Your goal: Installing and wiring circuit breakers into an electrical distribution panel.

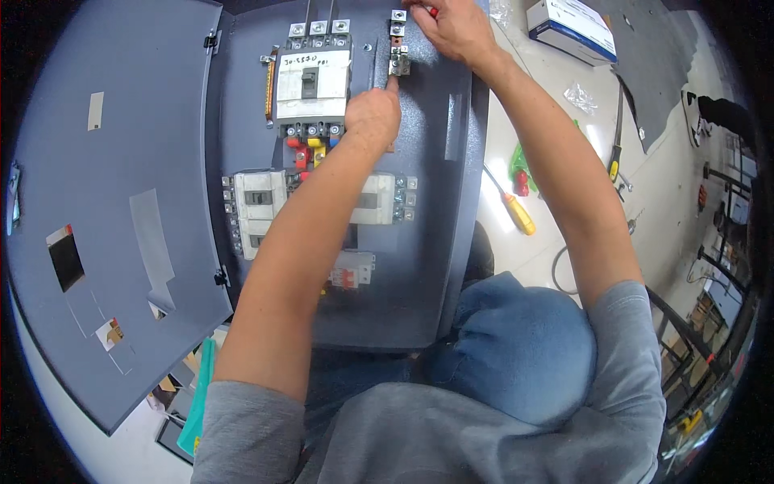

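Observation:
A grey metal electrical cabinet (387,310) lies in front of me with several circuit breakers in it. At its far right is a narrow metal terminal block (399,60) with screws. My left hand (375,115) reaches up to it, index finger stretched out against its lower end; the other fingers are curled or hidden. Beyond the block, my right hand (455,31) is closed around something with a bit of red showing; the picture's edge cuts it off. Left of the block sits a large white breaker (313,89) with a grey toggle. Red, yellow and blue sleeved connections (302,153) show below it.
The cabinet door (121,202) stands open at the left. A wide white breaker (258,196) lies under my left forearm. On the floor at the right are a yellow-handled screwdriver (520,214), a white-and-blue box (572,31) and a green-and-red item (520,171). Another person's foot (692,117) shows at far right.

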`<state>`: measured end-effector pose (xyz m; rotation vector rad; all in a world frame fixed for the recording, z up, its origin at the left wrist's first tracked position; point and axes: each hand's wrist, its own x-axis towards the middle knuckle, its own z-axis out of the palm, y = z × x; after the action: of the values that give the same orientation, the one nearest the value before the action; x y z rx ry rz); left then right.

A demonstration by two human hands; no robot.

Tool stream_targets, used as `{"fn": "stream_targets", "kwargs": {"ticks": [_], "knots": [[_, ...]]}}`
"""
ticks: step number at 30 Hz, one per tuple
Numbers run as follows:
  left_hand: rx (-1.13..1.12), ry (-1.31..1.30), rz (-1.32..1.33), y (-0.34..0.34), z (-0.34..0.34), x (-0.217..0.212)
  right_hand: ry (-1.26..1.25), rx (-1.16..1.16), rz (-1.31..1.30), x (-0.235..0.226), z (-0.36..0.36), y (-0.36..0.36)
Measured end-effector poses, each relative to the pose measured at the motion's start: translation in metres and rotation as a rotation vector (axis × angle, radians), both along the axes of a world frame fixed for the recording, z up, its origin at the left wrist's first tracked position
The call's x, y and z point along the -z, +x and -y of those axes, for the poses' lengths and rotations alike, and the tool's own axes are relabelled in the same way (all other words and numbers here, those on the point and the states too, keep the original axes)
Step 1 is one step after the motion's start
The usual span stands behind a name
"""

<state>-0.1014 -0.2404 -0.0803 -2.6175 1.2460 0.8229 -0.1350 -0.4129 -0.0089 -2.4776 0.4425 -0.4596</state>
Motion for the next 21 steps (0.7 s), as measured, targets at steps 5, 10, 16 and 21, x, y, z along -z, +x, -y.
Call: {"fn": "stream_targets", "kwargs": {"ticks": [5,10,16,21], "knots": [[0.003,-0.024,-0.002,-0.004,0.005,0.002,-0.023,0.052,0.045,0.043,0.033,0.009],[0.003,-0.016,0.017,-0.001,0.0,0.004,-0.118,-0.011,-0.263,0.022,0.018,0.016],[0.009,-0.029,0.009,-0.003,0.002,0.0,-0.188,0.045,-0.328,0.017,0.004,0.024],[-0.011,0.001,-0.013,-0.003,0.003,-0.005,-0.124,-0.003,-0.351,0.028,-0.002,0.026]]}}
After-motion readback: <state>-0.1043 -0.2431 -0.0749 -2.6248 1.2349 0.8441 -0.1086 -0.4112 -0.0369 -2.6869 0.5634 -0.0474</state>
